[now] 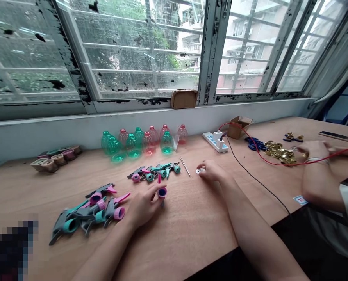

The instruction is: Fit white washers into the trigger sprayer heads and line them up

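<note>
1. The spray head [162, 192] is in your left hand [146, 206], above the bench [185, 230]; its pink collar faces you, mouth open, and its pink trigger points away.
2. Your left hand is closed on it, thumb and fingers around the collar.
3. Your right hand [211, 171] is at the small white rings [198, 171] on the bench. Fingertips meet them; cannot tell whether one is already pinched.
4. Step in hand, as judged: holding the head ready while you take up a small ring.
5. Next move, as judged, calls for a light pinch on a single ring, the collar kept turned towards you, and a steady left hand. Rings look thin; two could come up together.
6. The thin metal rod [185, 167] lies between your hands, apart from both.
7. Left of your left hand: the near pile of trigger heads [87, 214]. Beyond it: the far row of trigger heads [154, 171].
8. Farther back, by the wall: green bottles [118, 152] and red bottles [148, 145], standing. The power strip [215, 142] lies to their right.
</note>
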